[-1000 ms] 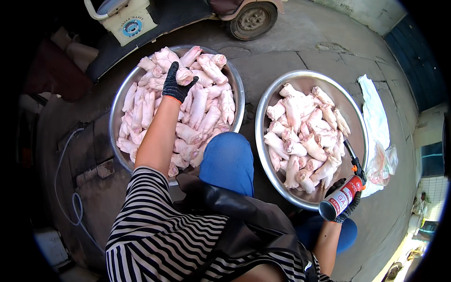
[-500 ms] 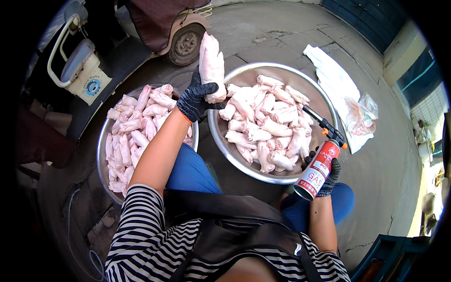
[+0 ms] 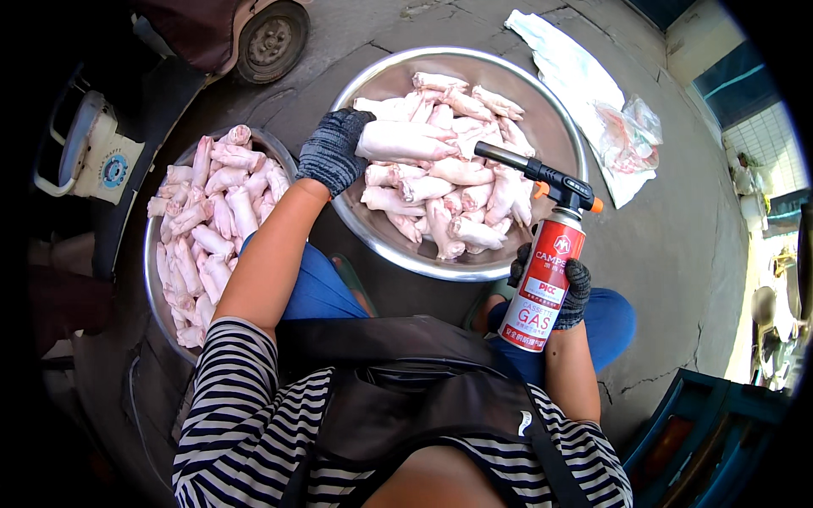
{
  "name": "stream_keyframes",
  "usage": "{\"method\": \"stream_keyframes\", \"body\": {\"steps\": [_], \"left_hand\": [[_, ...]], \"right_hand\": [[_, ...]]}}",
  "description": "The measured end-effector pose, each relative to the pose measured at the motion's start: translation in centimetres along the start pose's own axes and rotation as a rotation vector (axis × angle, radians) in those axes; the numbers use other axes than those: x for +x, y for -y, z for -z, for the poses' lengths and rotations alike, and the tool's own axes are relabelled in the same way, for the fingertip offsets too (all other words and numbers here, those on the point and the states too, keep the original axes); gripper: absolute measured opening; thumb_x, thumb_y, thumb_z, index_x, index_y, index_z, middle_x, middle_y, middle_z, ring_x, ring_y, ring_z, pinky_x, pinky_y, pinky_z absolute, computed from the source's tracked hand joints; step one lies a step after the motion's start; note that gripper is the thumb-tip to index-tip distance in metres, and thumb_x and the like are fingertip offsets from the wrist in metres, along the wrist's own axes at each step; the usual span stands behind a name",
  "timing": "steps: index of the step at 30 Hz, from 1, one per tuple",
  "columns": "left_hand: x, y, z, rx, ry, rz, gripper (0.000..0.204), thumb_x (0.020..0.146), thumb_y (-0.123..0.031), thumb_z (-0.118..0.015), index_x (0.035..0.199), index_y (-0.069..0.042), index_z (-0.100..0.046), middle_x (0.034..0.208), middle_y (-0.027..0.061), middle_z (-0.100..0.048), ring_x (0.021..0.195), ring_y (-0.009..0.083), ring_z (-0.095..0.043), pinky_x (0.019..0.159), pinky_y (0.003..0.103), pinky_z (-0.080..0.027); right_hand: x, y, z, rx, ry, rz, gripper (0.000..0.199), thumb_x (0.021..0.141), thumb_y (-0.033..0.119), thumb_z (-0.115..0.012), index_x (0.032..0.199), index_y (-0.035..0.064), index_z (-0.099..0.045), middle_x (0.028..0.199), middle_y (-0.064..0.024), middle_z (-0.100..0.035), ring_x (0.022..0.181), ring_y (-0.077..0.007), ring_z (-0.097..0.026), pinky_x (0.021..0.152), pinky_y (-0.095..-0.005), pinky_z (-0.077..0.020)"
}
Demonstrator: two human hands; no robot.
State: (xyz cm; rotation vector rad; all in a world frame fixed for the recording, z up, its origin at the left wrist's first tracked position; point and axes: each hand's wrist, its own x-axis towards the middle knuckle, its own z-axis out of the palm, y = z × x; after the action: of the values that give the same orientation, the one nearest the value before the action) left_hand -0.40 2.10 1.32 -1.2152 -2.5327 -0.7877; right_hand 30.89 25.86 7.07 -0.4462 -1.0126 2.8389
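Observation:
My left hand (image 3: 334,152), in a dark grey knitted glove, is closed round one end of a pale pig's trotter (image 3: 406,141). The trotter lies level above the near-left part of a wide metal basin (image 3: 356,222) heaped with trotters. In the same kind of glove, my right hand (image 3: 576,292) grips the red and white gas can of a blowtorch (image 3: 544,284). The black torch head (image 3: 565,188) points left, its nozzle close to the held trotter's free end. No flame can be made out.
A second metal basin (image 3: 154,284) full of trotters stands at my left. Behind it is a three-wheeled vehicle with a dark wheel (image 3: 273,42). A white sack (image 3: 572,80) and a clear plastic bag (image 3: 631,140) lie beyond the large basin. A teal wooden piece (image 3: 707,423) sits lower right.
The trotter in my left hand has gone from upright to level and come over the large basin. The torch has turned more upright, its nozzle nearer the trotter. My view has shifted.

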Motion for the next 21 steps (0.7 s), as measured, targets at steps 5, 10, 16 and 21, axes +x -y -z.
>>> {"method": "stream_keyframes", "body": {"steps": [5, 10, 16, 21], "left_hand": [[0.2, 0.7, -1.9, 0.057, -0.011, -0.023, 0.054, 0.063, -0.015, -0.075, 0.114, -0.013, -0.057, 0.112, 0.0142, -0.058, 0.105, 0.0337, -0.054, 0.096, 0.041, -0.043], [0.3, 0.8, -1.8, 0.06, 0.002, -0.016, 0.048, 0.071, -0.012, -0.064, 0.118, -0.016, -0.057, 0.118, 0.0132, -0.056, 0.113, 0.0322, -0.051, 0.1, 0.041, -0.041], [0.5, 1.3, -1.9, 0.089, -0.12, -0.128, 0.059, 0.061, -0.009, -0.072, 0.118, -0.016, -0.056, 0.114, 0.013, -0.058, 0.107, 0.0325, -0.053, 0.096, 0.04, -0.044], [0.7, 1.3, -1.6, 0.091, -0.141, -0.125, 0.061, 0.06, -0.008, -0.072, 0.119, -0.015, -0.056, 0.115, 0.0133, -0.057, 0.108, 0.0322, -0.052, 0.098, 0.04, -0.042]], "right_hand": [[0.4, -0.5, -0.2, -0.013, -0.016, -0.029, 0.076, 0.07, 0.04, -0.072, 0.128, 0.0025, -0.042, 0.101, -0.0195, -0.059, 0.084, -0.0325, -0.063, 0.073, -0.042, -0.0549], [1.2, -0.8, -1.0, -0.048, -0.034, -0.032, 0.081, 0.069, 0.044, -0.071, 0.132, 0.0039, -0.039, 0.099, -0.0193, -0.058, 0.08, -0.0313, -0.063, 0.069, -0.0422, -0.0554], [2.0, -0.8, -0.8, -0.014, 0.003, -0.062, 0.073, 0.071, 0.038, -0.072, 0.127, 0.0016, -0.041, 0.1, -0.0225, -0.059, 0.084, -0.0352, -0.063, 0.071, -0.0425, -0.0556], [2.3, -0.7, -1.0, -0.008, -0.021, -0.087, 0.072, 0.07, 0.034, -0.074, 0.126, 0.0015, -0.041, 0.101, -0.024, -0.059, 0.084, -0.036, -0.063, 0.071, -0.0435, -0.0557]]}}
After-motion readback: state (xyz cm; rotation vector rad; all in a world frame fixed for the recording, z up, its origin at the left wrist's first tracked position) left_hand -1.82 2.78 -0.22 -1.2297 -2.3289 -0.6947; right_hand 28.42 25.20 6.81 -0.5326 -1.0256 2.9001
